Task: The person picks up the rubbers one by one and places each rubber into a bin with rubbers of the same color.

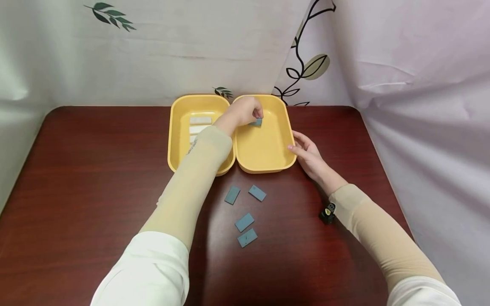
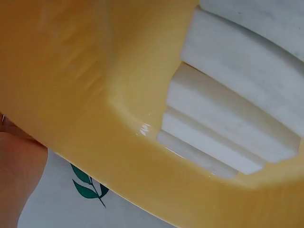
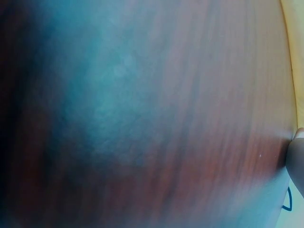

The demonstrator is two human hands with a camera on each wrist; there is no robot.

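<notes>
My left hand reaches over the left yellow tray into the right yellow tray. Its fingers point down and pinch a small blue-grey tile near that tray's back left corner. My right hand holds the right tray at its right side, thumb over the rim and fingers along the outer wall. In the right wrist view, a fingertip meets the tray's yellow wall. Several more blue-grey tiles lie scattered on the table in front of the trays.
The left yellow tray stands against the right one and holds several white blocks in a row, partly hidden by my left arm. A small black device is by my right wrist. Patterned cloth hangs behind the dark red table.
</notes>
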